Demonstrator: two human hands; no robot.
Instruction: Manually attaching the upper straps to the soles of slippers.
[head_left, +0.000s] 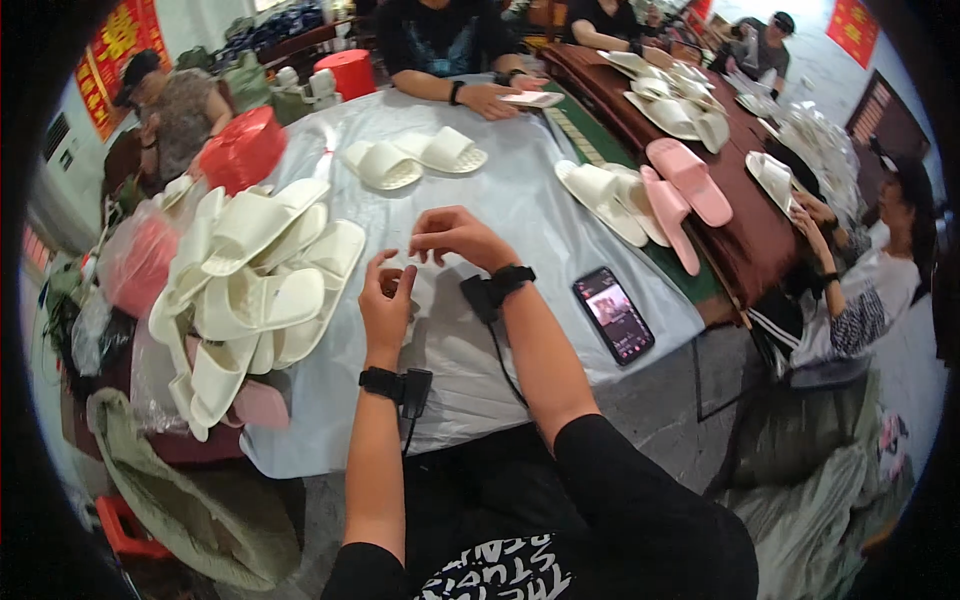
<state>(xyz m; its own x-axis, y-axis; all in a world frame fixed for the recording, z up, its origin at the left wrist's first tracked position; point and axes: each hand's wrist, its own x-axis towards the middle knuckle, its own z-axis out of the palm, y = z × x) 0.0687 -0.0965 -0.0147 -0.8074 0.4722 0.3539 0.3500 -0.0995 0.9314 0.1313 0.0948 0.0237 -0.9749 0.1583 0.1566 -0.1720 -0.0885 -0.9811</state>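
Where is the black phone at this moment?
In the head view, the black phone lies on the white table cover, right of the person's right forearm and below-left of the pink slippers.

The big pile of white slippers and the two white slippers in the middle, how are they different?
The slipper pile has lots of slippers heaped on each other; the middle pair is just two, side by side.
The slipper pile has slippers at many angles, some tilted; the middle pair lies strap-up.
The slipper pile is left of the person's left hand; the middle pair is beyond both hands.
Both are white with wide straps.
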